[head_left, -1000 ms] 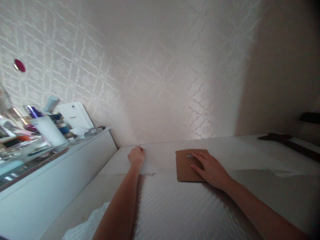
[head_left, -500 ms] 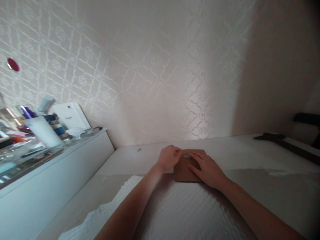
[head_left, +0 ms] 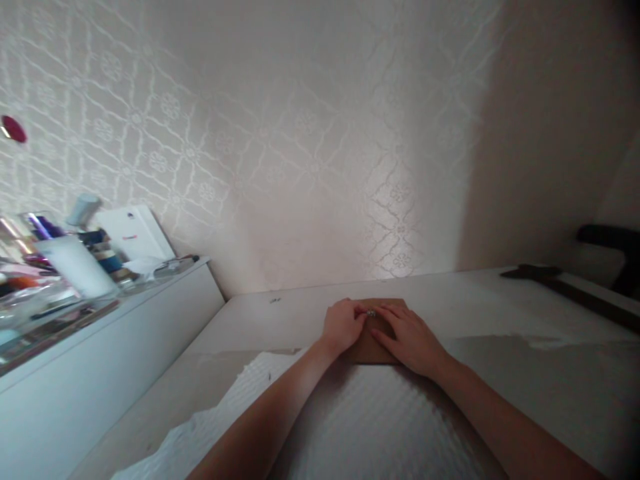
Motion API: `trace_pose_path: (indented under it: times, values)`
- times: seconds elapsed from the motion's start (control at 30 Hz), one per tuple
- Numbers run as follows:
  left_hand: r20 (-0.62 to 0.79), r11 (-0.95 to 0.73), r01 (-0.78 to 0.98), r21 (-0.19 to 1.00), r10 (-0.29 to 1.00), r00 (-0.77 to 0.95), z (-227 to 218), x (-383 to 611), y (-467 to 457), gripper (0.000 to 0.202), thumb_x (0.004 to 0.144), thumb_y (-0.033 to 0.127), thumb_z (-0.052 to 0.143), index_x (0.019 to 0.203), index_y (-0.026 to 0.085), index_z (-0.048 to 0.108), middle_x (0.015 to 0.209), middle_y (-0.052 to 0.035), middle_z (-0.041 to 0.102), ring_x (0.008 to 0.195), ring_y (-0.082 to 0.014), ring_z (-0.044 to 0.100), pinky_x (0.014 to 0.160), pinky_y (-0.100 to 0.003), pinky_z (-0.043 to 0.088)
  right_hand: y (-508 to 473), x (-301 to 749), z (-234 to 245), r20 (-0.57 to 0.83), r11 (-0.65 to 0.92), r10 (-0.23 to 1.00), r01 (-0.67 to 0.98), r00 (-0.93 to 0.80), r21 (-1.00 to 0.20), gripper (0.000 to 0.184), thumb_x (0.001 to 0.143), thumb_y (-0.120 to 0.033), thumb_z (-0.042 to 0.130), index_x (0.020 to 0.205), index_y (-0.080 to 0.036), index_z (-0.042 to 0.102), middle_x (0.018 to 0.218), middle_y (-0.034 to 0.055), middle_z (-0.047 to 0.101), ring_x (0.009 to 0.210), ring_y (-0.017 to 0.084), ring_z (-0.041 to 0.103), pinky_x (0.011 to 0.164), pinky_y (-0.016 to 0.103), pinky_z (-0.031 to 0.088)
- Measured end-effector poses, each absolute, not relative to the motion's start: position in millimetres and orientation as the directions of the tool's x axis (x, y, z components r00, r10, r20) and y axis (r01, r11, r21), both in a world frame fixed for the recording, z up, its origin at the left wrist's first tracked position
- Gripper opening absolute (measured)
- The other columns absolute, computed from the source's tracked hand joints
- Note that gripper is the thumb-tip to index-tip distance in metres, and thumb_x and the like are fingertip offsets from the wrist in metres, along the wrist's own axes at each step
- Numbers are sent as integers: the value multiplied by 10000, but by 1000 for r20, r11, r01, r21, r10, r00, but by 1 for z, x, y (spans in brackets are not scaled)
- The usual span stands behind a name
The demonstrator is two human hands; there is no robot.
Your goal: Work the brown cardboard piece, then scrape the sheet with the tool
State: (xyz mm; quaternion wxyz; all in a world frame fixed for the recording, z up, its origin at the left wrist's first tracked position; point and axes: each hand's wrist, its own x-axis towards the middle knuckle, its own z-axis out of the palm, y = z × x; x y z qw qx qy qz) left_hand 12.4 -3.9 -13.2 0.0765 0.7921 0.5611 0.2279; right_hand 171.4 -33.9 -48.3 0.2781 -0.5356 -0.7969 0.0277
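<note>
- Head view: brown cardboard piece [head_left: 374, 343] lies flat on the white table [head_left: 480, 300], its near edge on the white textured sheet [head_left: 350, 427]. It sits under and between both hands.
- Left hand [head_left: 342, 325] rests loosely curled on the card's left edge, fingertips meeting a small metallic item [head_left: 371, 313] near the far edge; whether it pinches the item, I cannot tell.
- Right hand [head_left: 407, 337] lies flat, fingers spread, pressing the card's right half down; it grasps nothing.
- Judgement: card looks light, thin, fairly stiff, liable to slide; best pinned by the palm or lifted at an edge. The metallic item looks tiny, needing a fingertip pinch.
- Far left of the left hand: cluttered shelf [head_left: 150, 293] with bottles [head_left: 75, 267].
</note>
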Motion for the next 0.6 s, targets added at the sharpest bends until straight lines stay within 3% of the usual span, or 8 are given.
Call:
trace_pose_path:
  times: [0.13,0.4,0.6]
  values:
    - [282,-245,864,439,951,127,-9,2,6,142,823,251,549,877,218,676,905,-7,690,849,-162,613,768,-246,452,-33,172,-49,418,423,868,840,-268,-339,481,861,-418,435,1260,-161,516,1282,119,524,1175,270,455,1000,457,332]
    - [344,217,947,237,893,-291,3,-70,24,225,832,187,470,984,225,631,992,-43,681,966,-222,606,823,-331,432,-33,172,-50,421,414,870,844,-257,-340,483,867,-430,424,1269,-177,513,1283,115,523,1178,271,457,1005,458,327]
    - [247,380,893,242,866,-436,-3,-99,28,290,829,187,439,1047,192,630,1089,-106,643,1032,-264,581,855,-402,436,-32,172,-50,401,412,876,847,-268,-335,505,871,-433,409,1275,-146,506,1291,116,517,1182,265,451,1014,447,324]
